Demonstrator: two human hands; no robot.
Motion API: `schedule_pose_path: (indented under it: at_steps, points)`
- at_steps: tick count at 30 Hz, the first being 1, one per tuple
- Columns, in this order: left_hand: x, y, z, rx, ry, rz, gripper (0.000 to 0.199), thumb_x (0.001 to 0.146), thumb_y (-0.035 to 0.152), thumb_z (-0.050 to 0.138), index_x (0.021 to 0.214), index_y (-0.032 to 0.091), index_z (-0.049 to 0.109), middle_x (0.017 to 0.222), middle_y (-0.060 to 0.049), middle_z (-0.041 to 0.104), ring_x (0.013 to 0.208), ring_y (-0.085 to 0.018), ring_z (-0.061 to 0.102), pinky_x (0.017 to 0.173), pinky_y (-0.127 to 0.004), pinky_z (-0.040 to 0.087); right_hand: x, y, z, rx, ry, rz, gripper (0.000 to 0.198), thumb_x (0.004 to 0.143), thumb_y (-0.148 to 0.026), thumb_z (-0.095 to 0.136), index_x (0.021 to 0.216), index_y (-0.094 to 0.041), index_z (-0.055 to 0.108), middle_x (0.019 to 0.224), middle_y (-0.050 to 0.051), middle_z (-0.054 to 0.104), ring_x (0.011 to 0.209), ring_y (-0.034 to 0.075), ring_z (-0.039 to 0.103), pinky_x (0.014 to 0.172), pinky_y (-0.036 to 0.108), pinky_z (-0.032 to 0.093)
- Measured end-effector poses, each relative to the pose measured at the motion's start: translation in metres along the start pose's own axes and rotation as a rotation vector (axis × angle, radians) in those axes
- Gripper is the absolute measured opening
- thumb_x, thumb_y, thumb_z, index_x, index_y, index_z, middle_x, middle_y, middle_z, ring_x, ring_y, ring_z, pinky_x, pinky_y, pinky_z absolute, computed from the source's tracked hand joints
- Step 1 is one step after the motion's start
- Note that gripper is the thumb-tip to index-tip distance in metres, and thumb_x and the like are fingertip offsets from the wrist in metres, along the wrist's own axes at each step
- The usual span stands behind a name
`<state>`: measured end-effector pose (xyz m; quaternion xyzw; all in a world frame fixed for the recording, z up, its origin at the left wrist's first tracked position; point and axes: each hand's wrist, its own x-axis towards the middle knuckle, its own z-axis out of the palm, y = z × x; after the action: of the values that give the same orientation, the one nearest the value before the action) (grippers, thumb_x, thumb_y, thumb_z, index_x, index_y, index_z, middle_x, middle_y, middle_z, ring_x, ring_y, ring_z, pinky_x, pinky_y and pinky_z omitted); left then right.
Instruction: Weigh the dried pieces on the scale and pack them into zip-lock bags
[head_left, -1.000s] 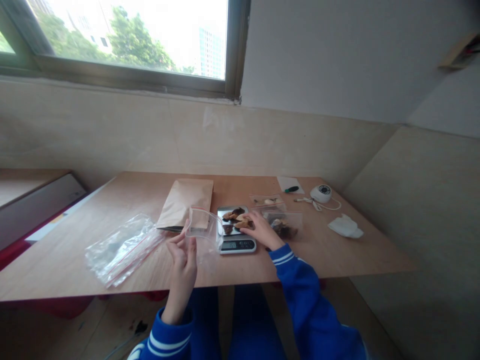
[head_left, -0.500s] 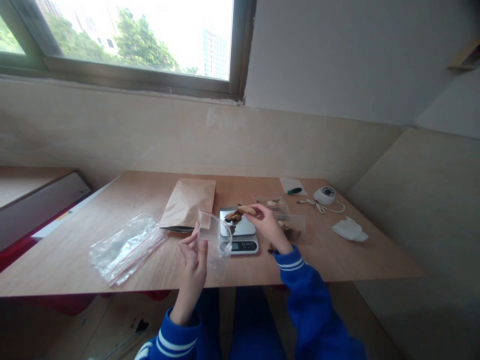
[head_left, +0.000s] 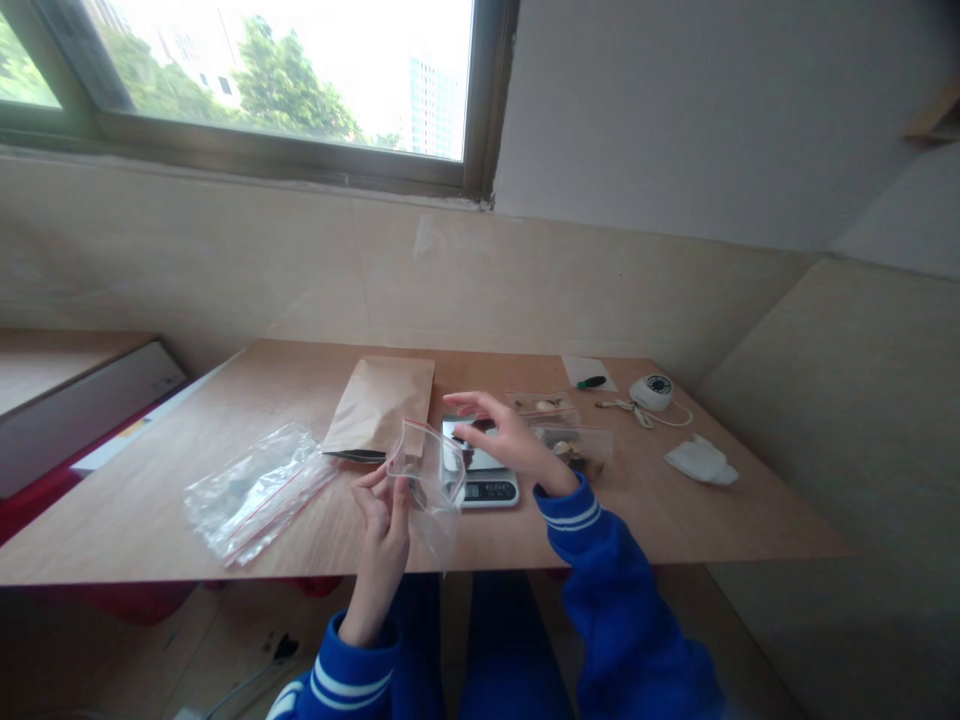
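- Left hand (head_left: 381, 510): grip pinched on the clear bag (head_left: 436, 505), beside the scale (head_left: 491, 490)
- Right hand (head_left: 511, 440): grip spread above the scale, apparently holding nothing
- Dark pieces (head_left: 484, 425) lie beneath it, partly hidden

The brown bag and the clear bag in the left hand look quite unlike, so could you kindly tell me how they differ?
The brown bag is opaque, while the clear bag is see-through. The brown bag lies on the table; the clear bag is held up in the left hand. The brown bag also looks larger than the clear bag. Both are flexible bags.
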<state>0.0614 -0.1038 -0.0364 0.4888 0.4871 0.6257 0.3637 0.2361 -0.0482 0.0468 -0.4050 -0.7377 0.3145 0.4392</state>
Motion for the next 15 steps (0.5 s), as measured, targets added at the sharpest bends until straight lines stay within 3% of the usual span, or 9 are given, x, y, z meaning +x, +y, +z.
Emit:
schedule_pose_path:
  at_steps: [2, 4, 8, 15]
  points:
    - [0.001, -0.001, -0.001, 0.004, 0.012, 0.017, 0.045, 0.085, 0.058, 0.051, 0.106, 0.018, 0.047, 0.107, -0.013, 0.066, 0.101, -0.021, 0.066, 0.087, -0.037, 0.052, 0.003, 0.028, -0.007, -0.012, 0.074, 0.062, 0.031, 0.089, -0.023, 0.047, 0.115, -0.024, 0.063, 0.118, 0.005, 0.064, 0.108, 0.018, 0.06, 0.095, 0.037, 0.048]
    - [0.001, -0.001, -0.002, 0.015, 0.027, 0.039, 0.045, 0.085, 0.057, 0.051, 0.106, 0.018, 0.049, 0.107, -0.012, 0.066, 0.102, -0.021, 0.066, 0.086, -0.036, 0.052, 0.004, 0.058, -0.01, -0.186, 0.1, 0.12, 0.033, 0.085, -0.017, 0.05, 0.116, -0.022, 0.063, 0.122, 0.008, 0.061, 0.118, 0.02, 0.054, 0.102, 0.04, 0.042]
    - [0.0, -0.002, -0.002, -0.005, 0.047, 0.037, 0.043, 0.085, 0.056, 0.053, 0.105, 0.018, 0.049, 0.107, -0.011, 0.066, 0.102, -0.021, 0.066, 0.087, -0.036, 0.052, 0.001, 0.1, -0.003, -0.473, -0.1, 0.22, 0.045, 0.077, -0.016, 0.065, 0.122, -0.022, 0.061, 0.135, 0.013, 0.052, 0.13, 0.028, 0.044, 0.109, 0.046, 0.033]
    - [0.0, 0.004, -0.008, 0.026, 0.041, 0.033, 0.044, 0.086, 0.055, 0.051, 0.11, 0.017, 0.051, 0.107, -0.013, 0.064, 0.101, -0.022, 0.066, 0.085, -0.035, 0.053, -0.001, 0.111, -0.003, -0.573, -0.089, 0.121, 0.029, 0.081, -0.016, 0.062, 0.109, -0.02, 0.069, 0.11, 0.01, 0.067, 0.105, 0.024, 0.06, 0.094, 0.038, 0.043]
